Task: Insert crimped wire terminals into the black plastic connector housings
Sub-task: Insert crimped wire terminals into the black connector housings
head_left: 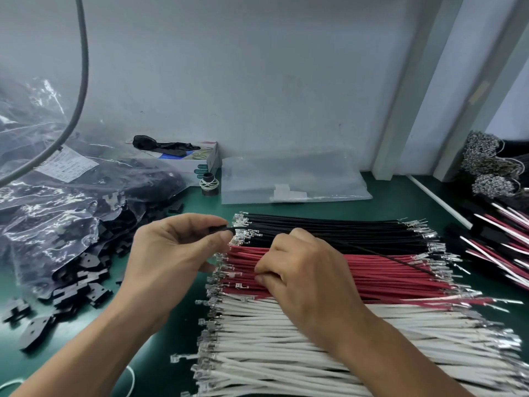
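Left hand (171,247): pinches black housing (218,229), beside red wires (372,275).
Right hand (300,270): fingers curled, gripping the red wires.

White wires (315,353) cut off at the bottom edge; right hand (300,270) fingertips hidden among red wires (386,279)

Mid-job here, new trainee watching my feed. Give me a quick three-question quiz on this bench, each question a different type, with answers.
1. True or false: the left hand pinches a black connector housing.
2. Multiple choice: going away from the person, the wire bundles lie in which order? A) red, white, black B) white wires, red wires, black wires C) black, red, white
3. Fill in: the right hand rests over the ___ wires, with one black wire trailing from it.

Key: 1 true; 2 B; 3 red
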